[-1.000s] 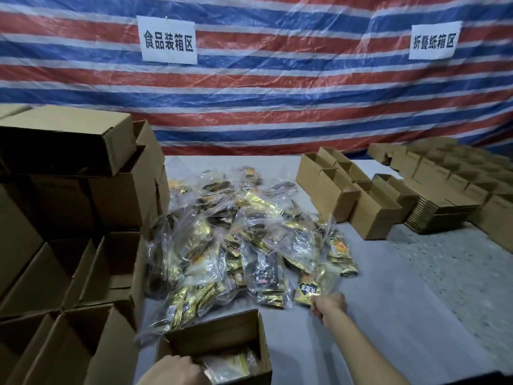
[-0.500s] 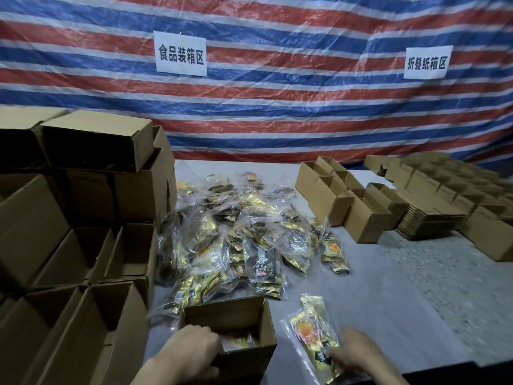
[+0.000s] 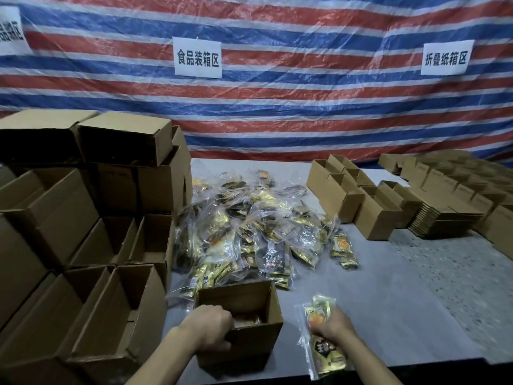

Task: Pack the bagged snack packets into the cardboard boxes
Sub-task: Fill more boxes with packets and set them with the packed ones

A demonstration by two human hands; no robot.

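An open cardboard box (image 3: pixel 258 298) stands at the table's near edge with gold packets lying in its bottom. My left hand (image 3: pixel 208 327) grips the box's near-left wall, thumb outside and fingers curled over the rim. To the right of the box, my right hand (image 3: pixel 333 327) holds a clear bag of gold snack packets (image 3: pixel 319 312) just above the grey table; the bag's lower end shows below my wrist. A big heap of bagged snack packets (image 3: pixel 249 232) lies in the middle of the table beyond the box.
Stacked open cardboard boxes (image 3: pixel 83 245) fill the left side. A row of small open boxes (image 3: pixel 355 195) and a pile of flat folded cartons (image 3: pixel 444 218) sit at the right. The table's near edge (image 3: pixel 416 365) runs close to my arms. A striped tarp hangs behind.
My right hand picked a bag from the heap's front edge and drew it back beside the box. My left hand shifted up onto the box's near-left wall. The view tilted up.
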